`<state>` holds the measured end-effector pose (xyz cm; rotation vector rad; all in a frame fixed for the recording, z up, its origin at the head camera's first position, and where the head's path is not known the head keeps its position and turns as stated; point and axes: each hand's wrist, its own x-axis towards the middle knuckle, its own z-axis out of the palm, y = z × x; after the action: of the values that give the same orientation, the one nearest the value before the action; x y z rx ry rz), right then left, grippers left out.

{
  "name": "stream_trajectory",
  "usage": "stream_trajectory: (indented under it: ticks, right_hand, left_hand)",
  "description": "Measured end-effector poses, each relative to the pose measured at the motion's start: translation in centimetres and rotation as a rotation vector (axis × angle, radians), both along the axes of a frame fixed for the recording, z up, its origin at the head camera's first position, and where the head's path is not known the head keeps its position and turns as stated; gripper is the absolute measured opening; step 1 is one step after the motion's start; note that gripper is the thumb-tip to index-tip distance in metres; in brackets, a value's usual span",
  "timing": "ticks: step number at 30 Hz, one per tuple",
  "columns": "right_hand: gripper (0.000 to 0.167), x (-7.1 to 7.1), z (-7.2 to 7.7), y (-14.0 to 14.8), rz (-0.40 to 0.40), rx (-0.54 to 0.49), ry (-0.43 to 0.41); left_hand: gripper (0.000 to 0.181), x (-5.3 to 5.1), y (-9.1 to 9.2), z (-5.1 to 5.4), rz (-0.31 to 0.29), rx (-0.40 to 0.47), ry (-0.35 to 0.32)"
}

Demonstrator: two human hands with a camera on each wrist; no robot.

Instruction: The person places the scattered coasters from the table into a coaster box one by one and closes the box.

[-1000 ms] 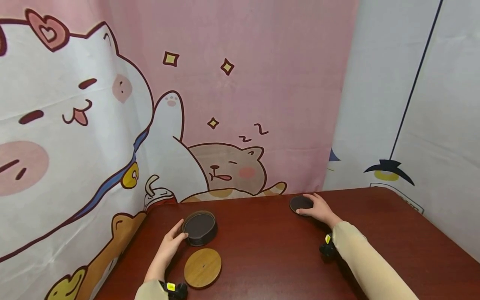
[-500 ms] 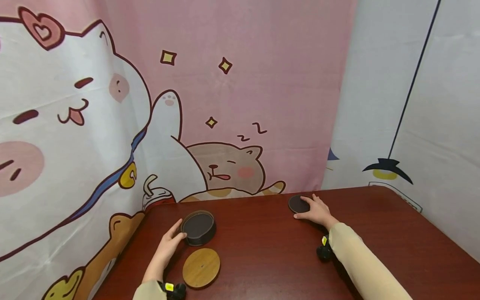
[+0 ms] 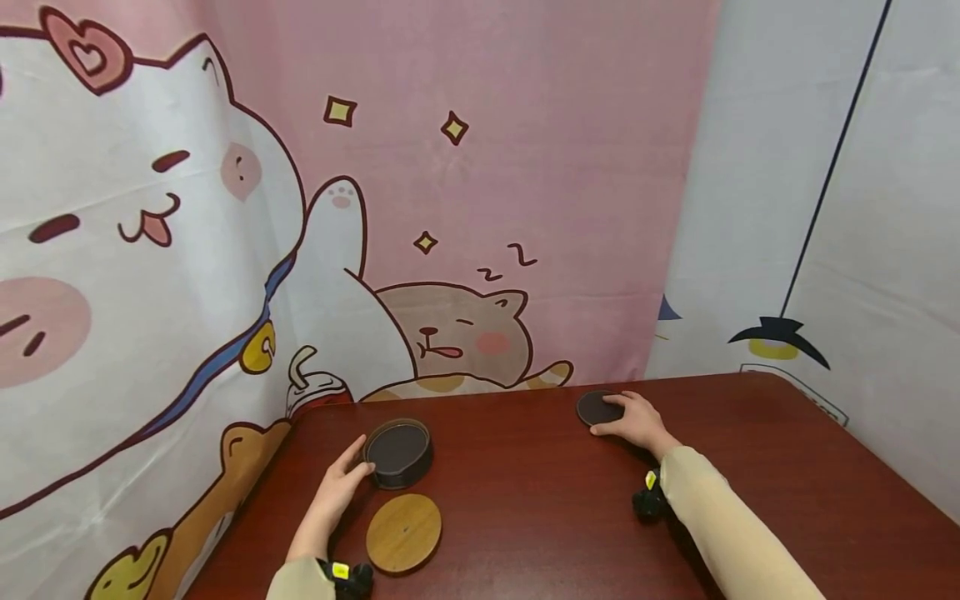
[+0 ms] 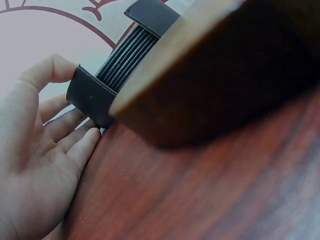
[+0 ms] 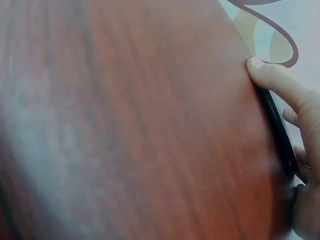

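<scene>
A round dark coaster holder (image 3: pixel 398 454) stands left of the table's middle with a black disc on top. In the left wrist view, several thin black coasters (image 4: pixel 126 59) are stacked between its side walls. My left hand (image 3: pixel 335 492) grips the holder's left wall, thumb on one edge and fingers around the side. Just in front of the holder lies a round wooden disc (image 3: pixel 404 533) with a small centre mark. Far to the right, my right hand (image 3: pixel 639 421) holds a single black round coaster (image 3: pixel 597 408) by its right and near edge, flat at the table's back.
The dark red wooden table (image 3: pixel 525 500) runs back to a printed cloth (image 3: pixel 562 208) with cartoon cats. A pale cloth (image 3: pixel 885 250) hangs on the right. Black wrist cameras (image 3: pixel 649 500) sit by the sleeves.
My right hand has shifted very slightly to the left and nearer on the coaster. The left hand, the holder and the wooden disc keep their places.
</scene>
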<state>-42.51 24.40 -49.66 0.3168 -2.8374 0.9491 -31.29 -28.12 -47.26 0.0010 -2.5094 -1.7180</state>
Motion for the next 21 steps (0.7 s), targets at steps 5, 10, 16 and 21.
stream_trajectory:
  ticks: [5,10,16,21]
  right_hand:
    - [0.085,-0.1,0.7,0.7,0.037,-0.049,0.045]
    - [0.085,-0.5,2.5,0.9,0.060,-0.072,0.096]
    - [0.081,-0.8,4.8,0.5,0.090,-0.082,0.145]
    - [0.082,-1.0,6.5,0.1,0.098,-0.107,0.129]
  left_hand:
    - [0.062,1.3,1.1,1.8,-0.014,-0.002,0.002]
    - [0.062,0.6,0.7,1.0,-0.006,-0.024,0.014]
    - [0.065,-1.3,-0.8,-1.8,0.010,-0.029,0.001]
    - [0.065,-1.1,-0.8,-1.6,0.012,-0.036,0.007]
